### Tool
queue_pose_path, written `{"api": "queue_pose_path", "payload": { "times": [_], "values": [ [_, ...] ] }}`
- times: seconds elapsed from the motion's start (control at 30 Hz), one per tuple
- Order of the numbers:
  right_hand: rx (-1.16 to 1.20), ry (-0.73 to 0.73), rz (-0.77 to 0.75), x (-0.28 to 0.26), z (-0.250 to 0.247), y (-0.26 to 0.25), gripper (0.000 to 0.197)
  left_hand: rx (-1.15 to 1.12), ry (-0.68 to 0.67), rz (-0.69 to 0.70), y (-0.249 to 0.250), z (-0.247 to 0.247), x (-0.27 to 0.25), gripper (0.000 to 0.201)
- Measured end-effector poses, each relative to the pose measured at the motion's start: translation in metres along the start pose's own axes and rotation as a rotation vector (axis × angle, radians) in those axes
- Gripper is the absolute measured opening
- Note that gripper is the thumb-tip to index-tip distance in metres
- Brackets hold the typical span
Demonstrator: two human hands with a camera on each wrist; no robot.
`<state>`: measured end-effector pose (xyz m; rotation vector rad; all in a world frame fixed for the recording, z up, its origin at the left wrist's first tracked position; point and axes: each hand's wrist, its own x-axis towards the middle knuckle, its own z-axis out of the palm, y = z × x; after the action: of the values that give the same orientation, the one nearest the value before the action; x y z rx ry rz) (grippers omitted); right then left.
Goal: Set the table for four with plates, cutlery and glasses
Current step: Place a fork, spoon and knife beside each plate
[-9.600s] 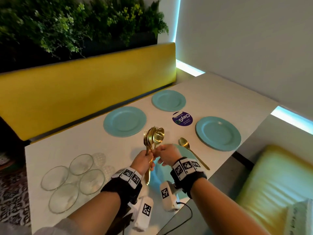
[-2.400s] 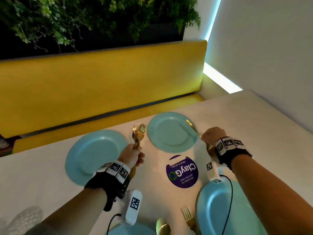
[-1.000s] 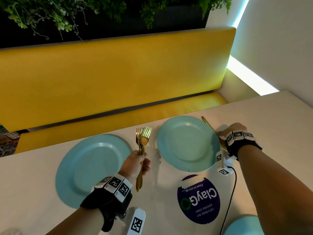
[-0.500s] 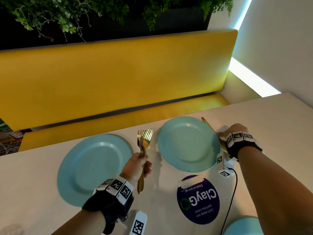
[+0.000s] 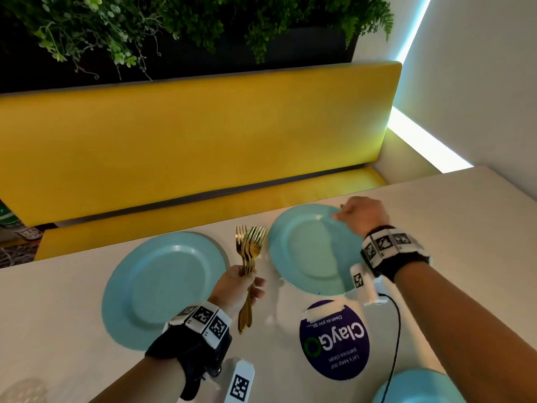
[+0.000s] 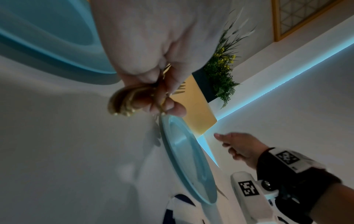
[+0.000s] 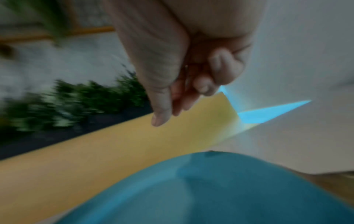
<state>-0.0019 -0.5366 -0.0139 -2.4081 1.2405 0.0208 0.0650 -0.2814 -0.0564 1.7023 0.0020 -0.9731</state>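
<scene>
My left hand (image 5: 241, 282) grips a bundle of gold forks (image 5: 252, 242) by their handles, tines up, between the two far teal plates. The left far plate (image 5: 162, 286) and the right far plate (image 5: 308, 251) lie flat on the table. My right hand (image 5: 360, 216) hovers over the far right rim of the right plate with loosely curled fingers and nothing seen in them. A gold cutlery tip (image 5: 342, 205) pokes out just past its knuckles; the rest is hidden. The left wrist view shows the fork handles (image 6: 126, 104) in my fingers and the right hand (image 6: 241, 147) beside the plate (image 6: 187, 159).
A purple round sticker (image 5: 334, 338) lies on the pale table (image 5: 465, 257) near the plates. Another teal plate (image 5: 418, 388) shows at the bottom right, a clear glass (image 5: 23, 391) at the bottom left. A yellow bench (image 5: 203, 135) runs along the far edge.
My right hand has risen from the table at the plate's right side and moved left over the rim. The left hand still holds the forks in about the same place.
</scene>
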Motion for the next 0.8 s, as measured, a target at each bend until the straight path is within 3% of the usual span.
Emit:
{"api": "queue_pose_path", "payload": {
  "times": [0.07, 0.13, 0.2, 0.27, 0.47, 0.6, 0.7, 0.8],
  "values": [
    [0.096, -0.054, -0.272, -0.029, 0.013, -0.026, 0.015, 0.024, -0.006, 0.007, 0.001, 0.0, -0.003, 0.014],
    [0.022, -0.18, -0.535, -0.06, 0.028, -0.049, 0.014, 0.033, -0.023, 0.006, 0.004, -0.001, -0.004, 0.01],
    [-0.093, -0.294, -0.682, -0.081, 0.043, -0.068, 0.021, 0.035, -0.047, 0.0, 0.006, -0.002, -0.006, 0.01],
    [-0.195, -0.309, -0.764, -0.092, 0.054, -0.082, 0.024, 0.024, -0.058, 0.005, 0.009, -0.006, -0.008, 0.015],
    [-0.363, -0.277, -0.876, -0.106, 0.061, -0.095, 0.027, 0.049, -0.108, 0.021, 0.012, -0.023, -0.025, 0.032],
    [-0.496, -0.289, -0.946, -0.113, 0.057, -0.101, 0.027, 0.043, -0.119, 0.008, 0.009, -0.033, -0.03, 0.023],
    [-0.544, -0.327, -0.943, -0.118, 0.053, -0.101, 0.027, 0.013, -0.107, -0.023, 0.009, -0.041, -0.031, 0.016],
    [-0.561, -0.36, -0.833, -0.119, 0.048, -0.094, 0.025, 0.03, 0.005, 0.026, 0.012, -0.052, -0.025, 0.013]
  ]
}}
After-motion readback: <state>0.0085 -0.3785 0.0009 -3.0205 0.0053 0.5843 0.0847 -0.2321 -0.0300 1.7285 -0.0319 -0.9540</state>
